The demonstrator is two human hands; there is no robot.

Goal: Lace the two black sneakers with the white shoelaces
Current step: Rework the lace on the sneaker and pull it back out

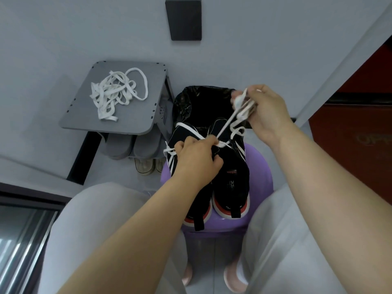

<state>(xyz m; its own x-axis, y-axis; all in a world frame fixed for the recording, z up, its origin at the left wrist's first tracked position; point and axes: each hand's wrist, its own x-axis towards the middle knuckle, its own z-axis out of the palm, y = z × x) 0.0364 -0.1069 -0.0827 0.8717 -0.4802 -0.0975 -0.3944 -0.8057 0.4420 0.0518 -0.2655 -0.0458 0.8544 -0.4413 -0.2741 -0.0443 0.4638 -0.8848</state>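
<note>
Two black sneakers on purple stool; left hand pinches white shoelace, apparently at an eyelet; right hand grips its slack. Next: thread following eyelet.

1 view only — a wide-angle head camera looking steeply down, close above the purple stool.

left hand holds sneaker; right hand pulls white shoelace taut.
</note>
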